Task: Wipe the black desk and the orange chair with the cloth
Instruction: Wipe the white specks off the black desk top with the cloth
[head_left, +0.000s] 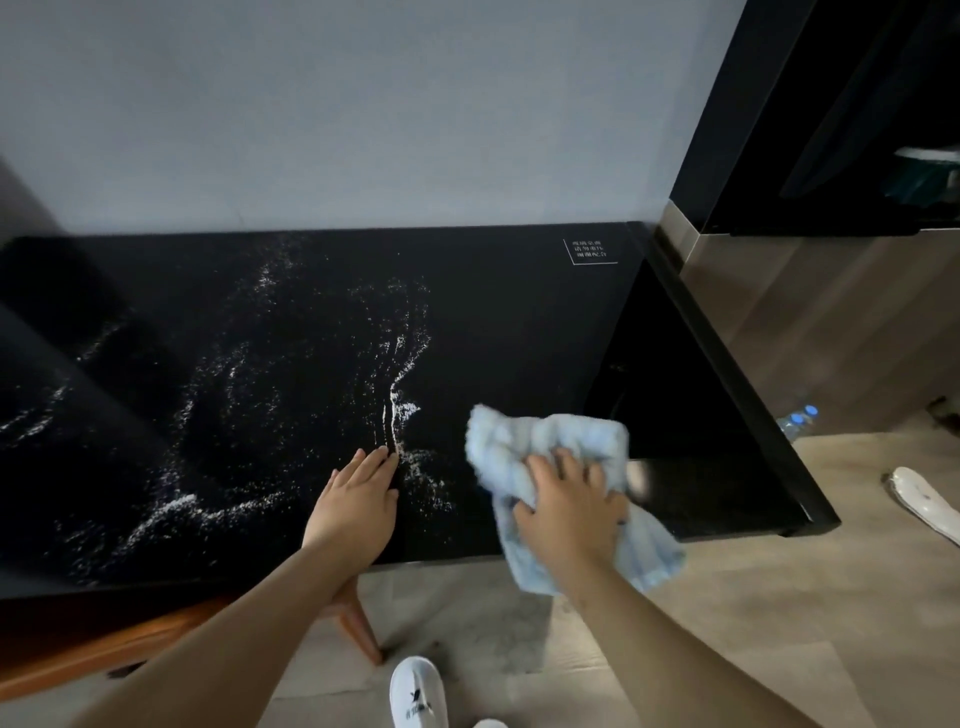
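Two hands on black table (156, 322): left hand (356, 506) flat, fingers straight, holding nothing; right hand (569, 506) fingers curled, gripping blue cloth (540, 441) beneath; white streaks beyond left fingertips.

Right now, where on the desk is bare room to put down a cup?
The back right of the black desk, between the white residue and the printed label. The front is crowded by the left hand, right hand and cloth.

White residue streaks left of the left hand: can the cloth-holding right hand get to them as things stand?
Probably yes. The right hand grips the cloth on the black desk; only the left hand, resting flat, lies between it and the white streaks.
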